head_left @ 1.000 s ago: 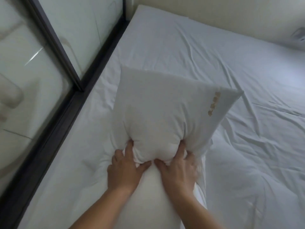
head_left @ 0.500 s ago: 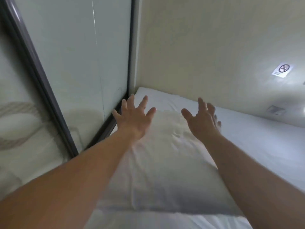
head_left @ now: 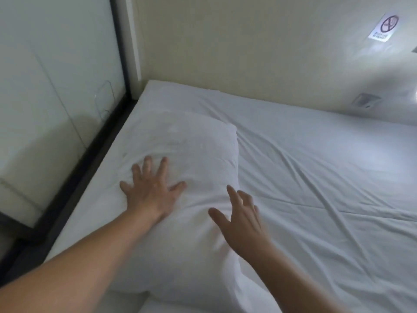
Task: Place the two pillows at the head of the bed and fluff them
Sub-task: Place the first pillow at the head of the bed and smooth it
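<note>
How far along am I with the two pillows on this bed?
Done: one pillow lies on the sheet by the wall. In hand: your left hand presses flat on it, and your right hand is open over its edge. Left: no second pillow in view, so that one remains to be placed and fluffed.

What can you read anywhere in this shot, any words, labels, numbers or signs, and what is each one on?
No text here can be read.
Sign on the wall, upper right: a crossed-out circle symbol, with small print below it too blurred to read.
Small plate lower on the same wall: no legible marking.
Pillow, bed sheet and glass panel: no text visible.
</note>
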A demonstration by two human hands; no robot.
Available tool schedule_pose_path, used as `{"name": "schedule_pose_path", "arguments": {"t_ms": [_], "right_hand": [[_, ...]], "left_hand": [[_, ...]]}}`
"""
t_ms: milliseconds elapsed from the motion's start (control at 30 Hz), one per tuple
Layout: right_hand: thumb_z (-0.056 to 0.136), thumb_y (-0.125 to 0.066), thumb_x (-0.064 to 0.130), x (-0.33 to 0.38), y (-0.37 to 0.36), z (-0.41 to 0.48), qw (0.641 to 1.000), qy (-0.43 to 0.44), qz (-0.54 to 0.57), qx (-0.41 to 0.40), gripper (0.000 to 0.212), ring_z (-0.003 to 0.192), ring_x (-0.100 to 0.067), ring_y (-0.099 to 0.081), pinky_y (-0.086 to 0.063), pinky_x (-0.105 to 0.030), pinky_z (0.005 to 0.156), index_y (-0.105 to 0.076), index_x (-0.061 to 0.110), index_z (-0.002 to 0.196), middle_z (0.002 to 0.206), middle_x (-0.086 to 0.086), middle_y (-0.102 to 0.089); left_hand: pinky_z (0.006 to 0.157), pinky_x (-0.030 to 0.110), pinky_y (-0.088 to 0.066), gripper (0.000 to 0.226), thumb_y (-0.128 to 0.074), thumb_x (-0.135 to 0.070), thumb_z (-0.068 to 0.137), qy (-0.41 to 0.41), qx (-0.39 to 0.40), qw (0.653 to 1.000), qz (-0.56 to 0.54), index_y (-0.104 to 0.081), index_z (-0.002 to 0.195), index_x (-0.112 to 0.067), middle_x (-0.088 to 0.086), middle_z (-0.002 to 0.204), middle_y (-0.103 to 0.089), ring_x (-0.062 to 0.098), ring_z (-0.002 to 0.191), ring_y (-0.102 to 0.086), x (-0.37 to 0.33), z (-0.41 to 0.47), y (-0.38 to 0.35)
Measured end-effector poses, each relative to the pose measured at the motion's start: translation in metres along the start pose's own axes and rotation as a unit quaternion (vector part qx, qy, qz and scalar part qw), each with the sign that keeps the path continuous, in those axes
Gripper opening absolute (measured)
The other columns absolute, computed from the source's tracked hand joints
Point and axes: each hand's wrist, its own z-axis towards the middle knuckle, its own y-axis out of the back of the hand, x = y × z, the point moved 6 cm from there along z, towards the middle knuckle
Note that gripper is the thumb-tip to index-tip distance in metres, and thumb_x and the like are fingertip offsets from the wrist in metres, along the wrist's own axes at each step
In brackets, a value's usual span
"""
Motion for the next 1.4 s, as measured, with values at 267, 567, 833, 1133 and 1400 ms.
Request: {"name": "schedule_pose_path", "arguments": {"t_ms": [267,567,833,1133,1400], "right_hand": [[0.057,-0.047,0.09,0.043,-0.004,0.167,0.989,-0.111,0.092,-0.016,0.114,0.135,-0.036,-0.031,-0.03,-0.048,0.106,-0.004,0.037,0.149,0.153,-0.014,-0.024],[0.068,-0.071,0.06,0.028,-0.085,0.175,0.984,-0.173,-0.04,-0.008,0.092,0.111,-0.034,-0.049,-0.044,-0.044,0.085,-0.018,0.033,0.139,0.113,-0.012,-0.05],[0.076,-0.067,0.037,0.032,-0.08,0.176,0.99,-0.132,0.04,0.037,0.056,0.099,-0.028,-0.062,-0.044,-0.035,0.068,-0.039,0.031,0.124,0.106,-0.003,-0.063],[0.079,-0.072,0.032,0.061,-0.009,0.23,0.976,-0.039,0.21,-0.049,0.031,0.056,-0.01,-0.052,-0.044,-0.035,0.056,-0.043,0.029,0.068,0.059,0.008,-0.057],[0.075,-0.063,0.06,0.116,0.114,0.382,0.984,0.02,0.176,-0.012,0.038,0.079,-0.019,-0.053,-0.041,-0.037,0.071,-0.046,0.035,0.097,0.084,0.01,-0.057]], "left_hand": [[0.107,0.066,-0.011,0.124,-0.029,-0.103,0.037,0.089,0.018,0.981,-0.171,0.022,0.138,-0.05,0.012,0.16,0.003,0.039,0.143,-0.005,0.019,0.07,-0.016],[0.09,0.044,-0.035,0.083,-0.033,-0.076,0.078,0.01,0.03,0.999,0.011,-0.004,0.147,-0.039,0.008,0.126,-0.039,0.027,0.114,-0.04,0.018,0.062,-0.071],[0.049,0.049,-0.049,0.052,-0.088,-0.038,0.046,0.035,0.064,0.995,-0.061,-0.075,0.091,-0.013,0.019,0.068,-0.059,0.037,0.057,-0.062,0.005,0.062,-0.04],[0.051,0.046,-0.051,0.029,-0.048,-0.042,0.072,0.028,-0.107,0.97,-0.215,-0.056,0.086,-0.018,0.012,0.075,-0.058,0.037,0.066,-0.062,-0.018,0.107,0.029],[0.074,0.044,-0.045,0.041,-0.048,-0.058,0.083,0.066,-0.177,0.973,-0.136,-0.044,0.119,-0.038,0.003,0.096,-0.05,0.03,0.089,-0.054,-0.068,0.231,0.133]]}}
